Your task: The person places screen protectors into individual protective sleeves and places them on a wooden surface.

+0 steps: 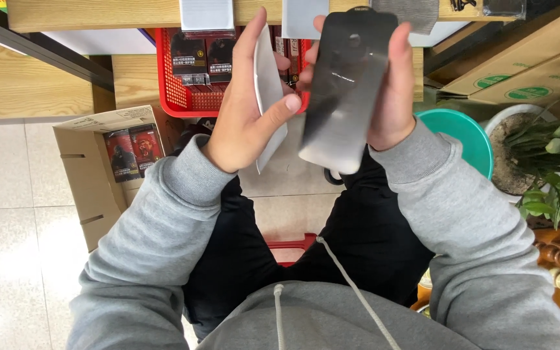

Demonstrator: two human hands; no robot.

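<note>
Red basket of dark packets sits just beyond the left hand; open cardboard box off to its outer side. Teal bucket and potted plant outside the right hand. Left hand, palm up, pinches a white sleeve; right hand grips a dark glossy panel, tilted, just beside it.
</note>
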